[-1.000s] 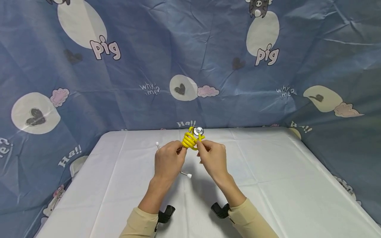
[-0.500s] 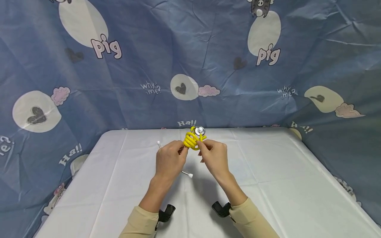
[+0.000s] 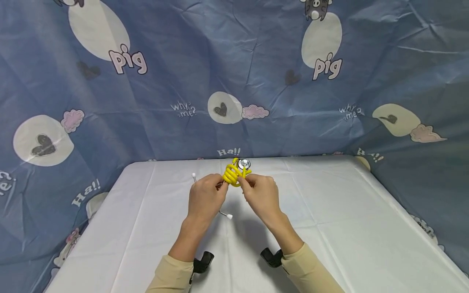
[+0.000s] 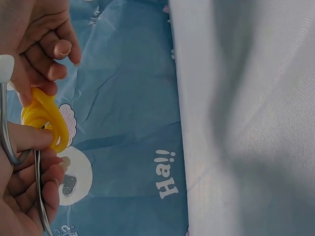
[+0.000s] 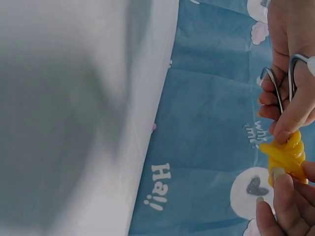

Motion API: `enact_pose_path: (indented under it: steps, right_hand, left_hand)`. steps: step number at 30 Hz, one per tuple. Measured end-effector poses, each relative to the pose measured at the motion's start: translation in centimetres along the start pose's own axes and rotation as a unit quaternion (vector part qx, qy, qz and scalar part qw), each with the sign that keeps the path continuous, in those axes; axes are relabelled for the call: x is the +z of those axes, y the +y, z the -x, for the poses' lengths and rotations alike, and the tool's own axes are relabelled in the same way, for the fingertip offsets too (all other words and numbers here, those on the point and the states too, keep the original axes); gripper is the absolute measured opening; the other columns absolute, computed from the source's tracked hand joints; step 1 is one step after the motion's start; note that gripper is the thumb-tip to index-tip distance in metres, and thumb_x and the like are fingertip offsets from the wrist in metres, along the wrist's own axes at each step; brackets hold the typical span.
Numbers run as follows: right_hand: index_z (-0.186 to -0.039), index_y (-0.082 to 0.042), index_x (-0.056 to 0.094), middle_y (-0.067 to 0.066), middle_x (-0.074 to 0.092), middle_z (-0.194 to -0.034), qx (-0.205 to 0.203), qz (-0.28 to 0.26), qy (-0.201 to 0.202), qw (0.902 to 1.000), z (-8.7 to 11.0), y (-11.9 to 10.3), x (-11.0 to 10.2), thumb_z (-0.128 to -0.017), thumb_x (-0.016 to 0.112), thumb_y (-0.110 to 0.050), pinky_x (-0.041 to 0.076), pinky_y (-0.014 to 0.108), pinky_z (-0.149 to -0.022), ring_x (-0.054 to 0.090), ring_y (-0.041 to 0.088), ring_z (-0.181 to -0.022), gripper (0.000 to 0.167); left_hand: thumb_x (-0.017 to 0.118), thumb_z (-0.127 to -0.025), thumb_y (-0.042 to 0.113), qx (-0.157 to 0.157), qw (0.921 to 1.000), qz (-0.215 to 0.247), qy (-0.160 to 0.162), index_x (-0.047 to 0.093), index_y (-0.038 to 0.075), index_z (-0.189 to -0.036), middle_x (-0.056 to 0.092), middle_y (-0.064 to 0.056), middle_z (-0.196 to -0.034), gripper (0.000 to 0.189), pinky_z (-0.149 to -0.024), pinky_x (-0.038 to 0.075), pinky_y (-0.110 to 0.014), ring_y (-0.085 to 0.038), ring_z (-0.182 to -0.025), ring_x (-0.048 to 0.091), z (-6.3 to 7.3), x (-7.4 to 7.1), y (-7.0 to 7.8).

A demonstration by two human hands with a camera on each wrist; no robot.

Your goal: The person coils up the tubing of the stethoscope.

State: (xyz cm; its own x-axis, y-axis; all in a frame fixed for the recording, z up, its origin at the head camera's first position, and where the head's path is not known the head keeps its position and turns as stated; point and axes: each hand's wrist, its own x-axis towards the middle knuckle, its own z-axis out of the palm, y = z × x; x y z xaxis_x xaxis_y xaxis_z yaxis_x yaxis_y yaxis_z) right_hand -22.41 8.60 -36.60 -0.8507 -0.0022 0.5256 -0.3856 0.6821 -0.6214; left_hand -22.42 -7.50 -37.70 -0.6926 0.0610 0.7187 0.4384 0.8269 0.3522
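Note:
A stethoscope is held up over the table, its yellow tubing (image 3: 231,175) wound into a tight bundle of coils. My left hand (image 3: 206,199) grips the metal ear tubes (image 4: 39,182) where they meet the coils, the thumb pressed against the yellow tubing. With thumb and fingers, my right hand (image 3: 262,196) pinches the right side of the bundle, and its fingertips (image 5: 278,172) show on the tubing in the right wrist view. Beyond the coils the round silver chest piece (image 3: 244,163) sticks out. White ear tips (image 3: 229,216) show on either side of my left hand.
A white cloth covers the table (image 3: 351,228). Behind its far edge hangs a blue printed curtain (image 3: 278,134). Black wrist devices (image 3: 203,262) sit at both sleeves, and the hands cast shadows on the cloth.
The coiled bundle and chest piece have shifted slightly left and down. My right thumb has moved a little left on the coils, closer to my left hand. Both hands keep hold.

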Motion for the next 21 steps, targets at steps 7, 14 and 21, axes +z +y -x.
enact_pose_path:
  steps: [7,14,21]
  right_hand:
    - [-0.071,-0.017,0.074,-0.007,0.063,-0.054,0.037,-0.047,-0.029,0.9978,-0.6,0.7,-1.1,-0.091,0.070,-0.032,0.043,0.028,-0.044,0.057,0.008,-0.043,0.025]
    - [-0.097,-0.009,0.074,0.009,0.070,-0.084,0.123,-0.162,-0.008,0.9790,-2.0,2.9,-3.0,-0.092,0.069,-0.032,0.055,0.032,-0.056,0.068,0.025,-0.060,0.024]
    - [-0.120,-0.003,0.066,0.014,0.072,-0.101,0.196,-0.248,-0.143,0.9378,-2.8,5.1,-3.3,-0.092,0.069,-0.024,0.058,0.030,-0.067,0.068,0.018,-0.070,0.034]
  left_hand:
    - [0.075,-0.081,0.015,0.010,0.9995,-0.025,0.013,0.078,0.013,-0.081,0.074,0.004,-0.073,0.003,-0.065,0.050,-0.034,-0.016,-0.070,0.063,0.0,0.1,-0.2]
    - [0.077,-0.079,0.013,0.024,0.9997,0.000,-0.012,0.078,0.013,-0.078,0.073,0.005,-0.071,0.001,-0.074,0.046,-0.034,-0.015,-0.073,0.061,0.1,0.7,-0.2]
    - [0.079,-0.078,0.015,0.033,0.9983,0.029,-0.039,0.080,0.015,-0.077,0.072,0.005,-0.073,0.001,-0.090,0.047,-0.043,-0.018,-0.086,0.062,0.4,1.4,0.0]
